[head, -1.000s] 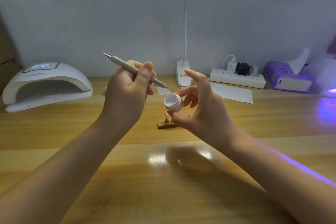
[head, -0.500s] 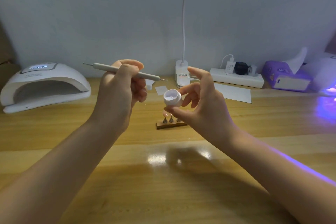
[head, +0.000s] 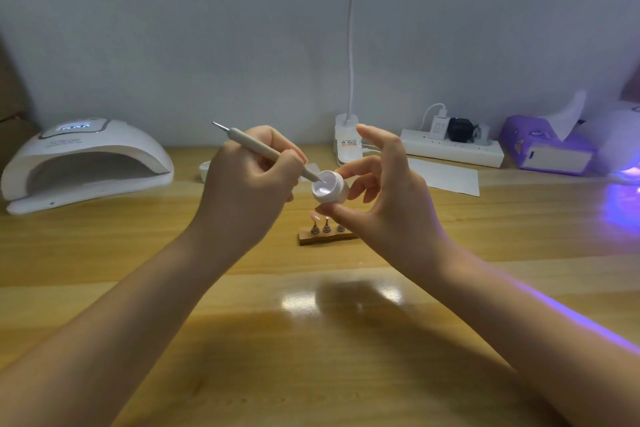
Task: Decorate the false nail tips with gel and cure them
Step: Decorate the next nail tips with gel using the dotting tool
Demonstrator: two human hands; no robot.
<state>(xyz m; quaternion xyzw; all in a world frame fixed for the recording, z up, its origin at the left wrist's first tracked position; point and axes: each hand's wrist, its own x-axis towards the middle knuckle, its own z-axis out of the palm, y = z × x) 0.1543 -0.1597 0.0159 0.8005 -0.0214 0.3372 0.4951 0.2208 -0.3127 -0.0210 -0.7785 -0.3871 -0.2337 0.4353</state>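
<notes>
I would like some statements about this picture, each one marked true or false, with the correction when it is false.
1. The left hand grips the dotting pen. True.
2. The gel pot stands on the table. False: the right hand pinches it in the air, above the wooden nail stand.
3. The lower tip of the pen is inside the open pot. True.
4. The white curing lamp sits at the right of the table. False: it sits at the left.
5. The nail stand lies inside the curing lamp. False: it lies on the table, in the middle.
</notes>
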